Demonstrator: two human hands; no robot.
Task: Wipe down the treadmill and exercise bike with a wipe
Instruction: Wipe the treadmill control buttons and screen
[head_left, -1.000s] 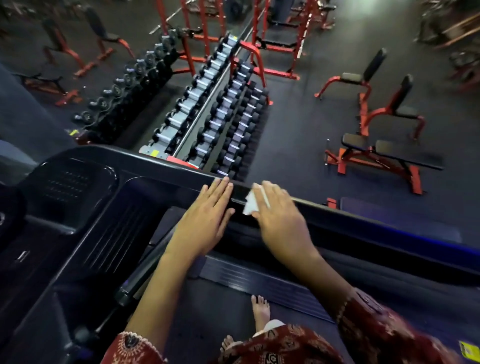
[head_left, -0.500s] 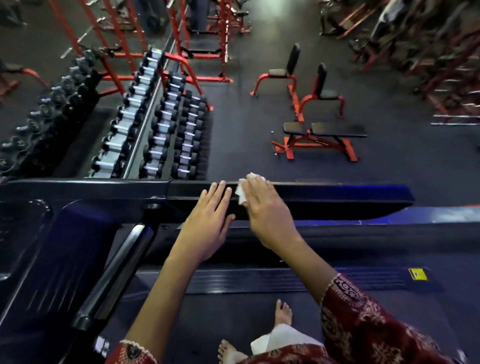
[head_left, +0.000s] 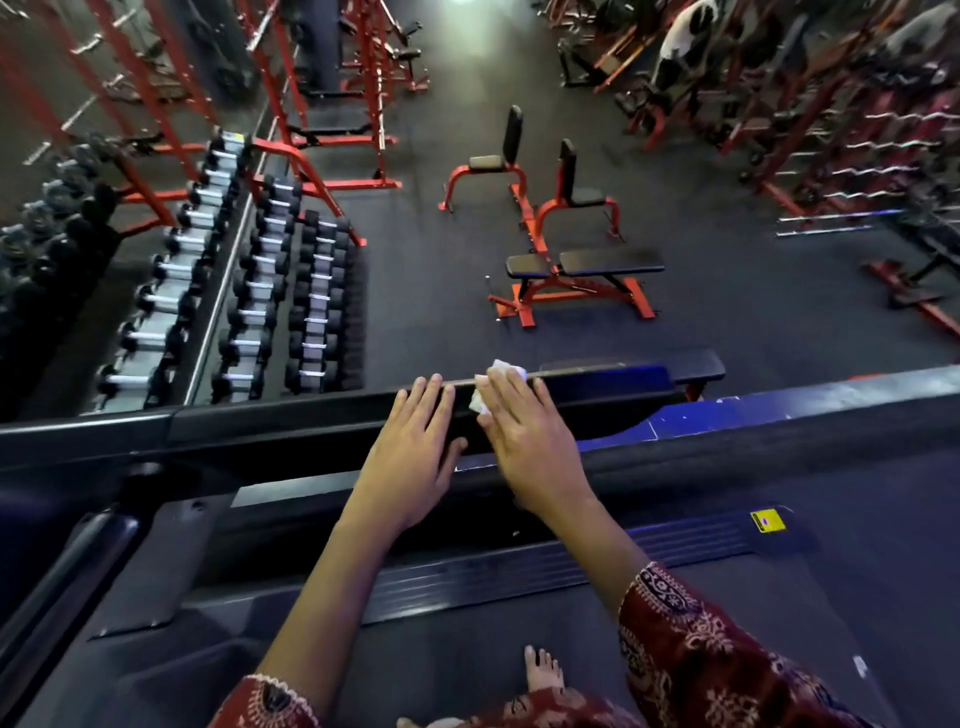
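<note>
1. We see a long black crossbar (head_left: 291, 421) at the head of a dark treadmill. It runs left to right across the view, and we place everything else from it.
2. The left hand (head_left: 415, 457) lies palm down on the crossbar. Its fingers (head_left: 431, 395) are straight and slightly spread, released and grasping nothing.
3. The right hand (head_left: 524, 436) lies just to the right of it on the same crossbar, also palm down. Its fingers (head_left: 511, 387) are straight, not clenched, and press a small crumpled white wipe (head_left: 506, 371) flat against the bar.
4. The wipe sits on the crossbar's top edge under the right fingers. One bit of it shows past the fingertips on the far side, and another shows beside the index finger, facing the left hand.
5. On the near side of the crossbar lies a ribbed black strip (head_left: 519, 571), with a small yellow sticker (head_left: 767, 520) by its right end. Nearer still is the grey treadmill belt (head_left: 415, 660), with a bare foot (head_left: 543, 670) standing on it.
6. A dark red sleeve with a pale pattern (head_left: 691, 654) covers the right forearm.
7. Beyond the crossbar, on the dark gym floor, a rack of black-ended dumbbells (head_left: 249, 291) stands to the far left.
8. Straight beyond the crossbar stands a flat black weight bench on a red frame (head_left: 576, 280). Farther off are two red-framed upright seats (head_left: 498, 161).
</note>
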